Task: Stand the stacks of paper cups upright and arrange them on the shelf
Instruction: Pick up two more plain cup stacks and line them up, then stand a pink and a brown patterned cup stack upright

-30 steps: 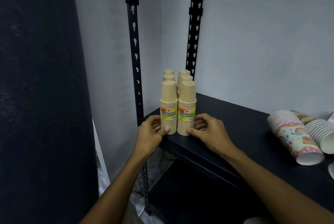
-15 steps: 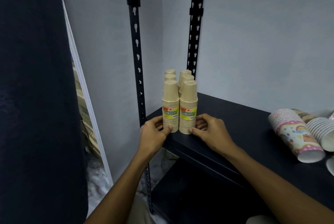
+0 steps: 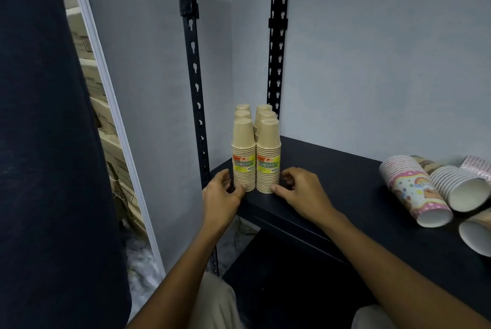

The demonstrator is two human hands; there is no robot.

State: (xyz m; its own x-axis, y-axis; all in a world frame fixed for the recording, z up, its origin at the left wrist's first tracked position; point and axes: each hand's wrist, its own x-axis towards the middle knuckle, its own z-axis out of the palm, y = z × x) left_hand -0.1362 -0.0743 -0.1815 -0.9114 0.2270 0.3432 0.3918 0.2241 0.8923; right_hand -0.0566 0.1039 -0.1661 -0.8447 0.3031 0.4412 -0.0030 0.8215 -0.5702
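Several tan paper cup stacks stand upright, mouths down, in two rows at the left corner of the dark shelf [image 3: 332, 177]. The front left stack [image 3: 243, 154] and front right stack [image 3: 269, 156] carry yellow labels. My left hand [image 3: 221, 194] touches the base of the front left stack with thumb and fingers. At the base of the front right stack rests my right hand [image 3: 299, 190], thumb in front, fingers curled behind. On the right, patterned cup stacks lie on their sides: a rainbow-print stack [image 3: 414, 190] and a white-rimmed stack [image 3: 461, 186].
Two black slotted uprights [image 3: 195, 68] [image 3: 276, 44] rise by the grey walls. More lying cups [image 3: 475, 235] reach the right edge. A dark panel [image 3: 39, 142] fills the left; cardboard boxes [image 3: 106, 126] show behind it. A lower shelf [image 3: 279, 270] sits below.
Both hands stay at the bases of the front two stacks. The camera has shifted, showing more of the boxes behind the dark panel on the left.
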